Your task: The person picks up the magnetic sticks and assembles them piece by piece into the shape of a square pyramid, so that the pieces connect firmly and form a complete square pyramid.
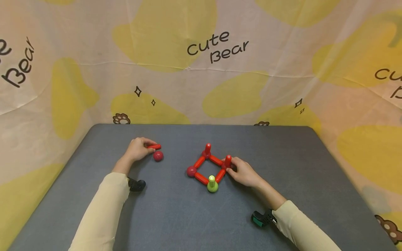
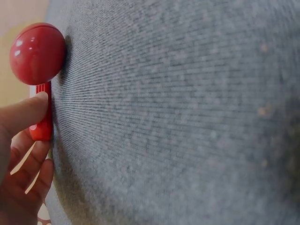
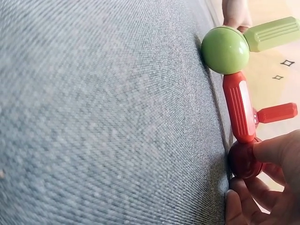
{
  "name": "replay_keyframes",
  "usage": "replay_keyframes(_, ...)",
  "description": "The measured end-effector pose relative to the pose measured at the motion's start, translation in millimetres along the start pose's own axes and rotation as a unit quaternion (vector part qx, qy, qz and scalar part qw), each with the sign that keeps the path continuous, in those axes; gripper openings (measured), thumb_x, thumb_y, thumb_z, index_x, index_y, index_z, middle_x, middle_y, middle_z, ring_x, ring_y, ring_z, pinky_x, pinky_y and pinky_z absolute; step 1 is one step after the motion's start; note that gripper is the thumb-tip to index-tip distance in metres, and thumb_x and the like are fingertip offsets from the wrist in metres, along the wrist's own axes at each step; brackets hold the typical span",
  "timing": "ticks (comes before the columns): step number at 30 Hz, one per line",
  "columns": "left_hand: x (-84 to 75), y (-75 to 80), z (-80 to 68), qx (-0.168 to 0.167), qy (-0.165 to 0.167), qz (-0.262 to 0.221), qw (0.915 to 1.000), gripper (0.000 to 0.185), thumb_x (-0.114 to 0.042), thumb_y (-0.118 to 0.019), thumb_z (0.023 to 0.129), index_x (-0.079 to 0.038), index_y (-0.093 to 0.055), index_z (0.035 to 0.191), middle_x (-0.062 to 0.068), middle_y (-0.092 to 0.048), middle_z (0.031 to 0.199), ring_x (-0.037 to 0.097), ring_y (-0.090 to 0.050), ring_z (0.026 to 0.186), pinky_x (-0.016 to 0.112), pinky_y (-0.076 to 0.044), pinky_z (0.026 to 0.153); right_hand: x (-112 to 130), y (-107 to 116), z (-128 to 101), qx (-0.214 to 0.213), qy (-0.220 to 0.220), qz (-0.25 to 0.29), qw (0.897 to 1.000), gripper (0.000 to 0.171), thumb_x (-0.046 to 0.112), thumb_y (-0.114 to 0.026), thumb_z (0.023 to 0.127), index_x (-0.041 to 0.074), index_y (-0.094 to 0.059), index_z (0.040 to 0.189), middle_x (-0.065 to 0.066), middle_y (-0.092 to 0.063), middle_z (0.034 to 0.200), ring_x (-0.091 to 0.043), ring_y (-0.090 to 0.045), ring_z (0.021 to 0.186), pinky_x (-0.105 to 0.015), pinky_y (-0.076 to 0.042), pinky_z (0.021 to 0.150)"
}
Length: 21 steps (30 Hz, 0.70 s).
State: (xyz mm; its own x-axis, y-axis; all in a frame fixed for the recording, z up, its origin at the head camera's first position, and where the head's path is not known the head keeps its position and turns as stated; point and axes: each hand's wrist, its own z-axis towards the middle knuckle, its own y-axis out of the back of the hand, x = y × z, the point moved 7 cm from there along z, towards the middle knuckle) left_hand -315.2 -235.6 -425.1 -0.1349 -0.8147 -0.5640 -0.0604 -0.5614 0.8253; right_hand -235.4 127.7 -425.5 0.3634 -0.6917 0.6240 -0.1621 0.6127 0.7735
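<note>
At the left of the head view, my left hand (image 1: 138, 149) pinches a red rod (image 1: 154, 146) between thumb and fingers. A loose red ball (image 1: 158, 156) lies beside that rod; the left wrist view shows the ball (image 2: 37, 54) just past the rod's far end (image 2: 43, 124). My right hand (image 1: 245, 171) grips the red corner ball (image 3: 244, 159) of a four-sided frame, thumb on one side and fingers on the other. Red rods (image 1: 201, 178) form the frame's sides. Upright rods rise from three corners: two red (image 1: 208, 149) and one green on a green ball (image 1: 212, 187). The left corner ball (image 1: 191, 171) carries no upright.
The frame and loose pieces lie on a grey cloth-covered table (image 1: 169, 216). A patterned fabric backdrop (image 1: 169, 80) stands along its back and sides. Dark wrist devices sit at the left sleeve (image 1: 136, 184) and right sleeve (image 1: 263, 218).
</note>
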Motion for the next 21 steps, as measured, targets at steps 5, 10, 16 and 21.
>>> replay_keyframes(5,-0.8,1.6,-1.5,-0.008,-0.002,-0.004,1.0,0.025,-0.014,-0.068,0.081,-0.004,-0.068,0.104,0.018,-0.065,0.102,0.027,-0.056,0.085,0.035,-0.04,0.07,0,-1,0,0.002,0.002,-0.001,1.0,0.031,0.008,-0.062,0.084,0.008,-0.062,0.115,-0.006,-0.061,0.095,-0.016,-0.055,0.083,-0.032,-0.044,0.073)
replay_keyframes(10,-5.7,6.0,-1.5,-0.028,-0.011,0.001,0.9995,0.03,-0.015,-0.066,0.084,-0.005,-0.064,0.112,0.018,-0.062,0.098,0.027,-0.054,0.081,0.034,-0.039,0.067,0,-1,0,0.002,0.001,-0.002,1.0,0.031,0.009,-0.062,0.084,0.009,-0.062,0.115,-0.006,-0.061,0.095,-0.016,-0.055,0.083,-0.033,-0.045,0.073)
replay_keyframes(16,-24.5,12.0,-6.2,-0.038,-0.037,0.001,0.9986,0.033,-0.012,-0.062,0.086,-0.005,-0.061,0.119,0.013,-0.057,0.096,0.025,-0.051,0.079,0.034,-0.037,0.066,1,0,0,-0.001,0.004,-0.003,1.0,0.031,0.009,-0.062,0.083,0.009,-0.062,0.114,-0.005,-0.061,0.094,-0.014,-0.054,0.082,-0.032,-0.044,0.073)
replay_keyframes(21,-43.6,16.4,-14.6,-0.035,-0.046,-0.02,0.9981,0.03,-0.01,-0.06,0.087,-0.003,-0.061,0.116,0.012,-0.056,0.1,0.025,-0.051,0.082,0.034,-0.039,0.067,1,-1,1,0.001,0.007,-0.003,1.0,0.031,0.009,-0.062,0.084,0.009,-0.062,0.115,-0.005,-0.061,0.094,-0.015,-0.055,0.082,-0.032,-0.044,0.073)
